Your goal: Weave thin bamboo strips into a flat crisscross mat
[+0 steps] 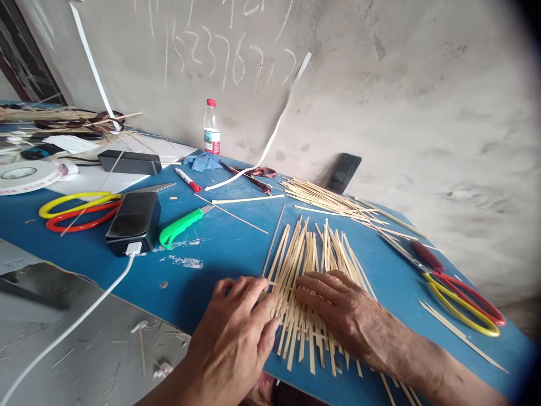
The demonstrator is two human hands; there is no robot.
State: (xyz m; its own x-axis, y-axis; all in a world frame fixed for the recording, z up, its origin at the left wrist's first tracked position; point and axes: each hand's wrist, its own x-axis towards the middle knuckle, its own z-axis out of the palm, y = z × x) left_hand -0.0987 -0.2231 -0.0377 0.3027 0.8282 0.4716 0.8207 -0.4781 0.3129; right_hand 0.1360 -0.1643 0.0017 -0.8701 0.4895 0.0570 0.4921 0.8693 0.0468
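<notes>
A partly woven mat of thin bamboo strips (310, 248) lies on the blue table, its long ends fanned out away from me. Crosswise strips pass through its near part. My left hand (239, 327) is at the mat's left edge, fingers bent and thumb close to the forefinger, gripping that edge; the fingertips are partly hidden. Spread flat over the right half of the weave is my right hand (338, 301), fingers extended and pressing on the strips. A thin dark strip (274, 239) lies just beyond my left fingertips.
Left of the mat are a green-handled knife (181, 226), a black power bank (134, 220) with a white cable and scissors (80, 211). Loose strips (325, 197), a phone (343, 172) and more scissors (460, 299) lie right. A bottle (212, 128) stands by the wall.
</notes>
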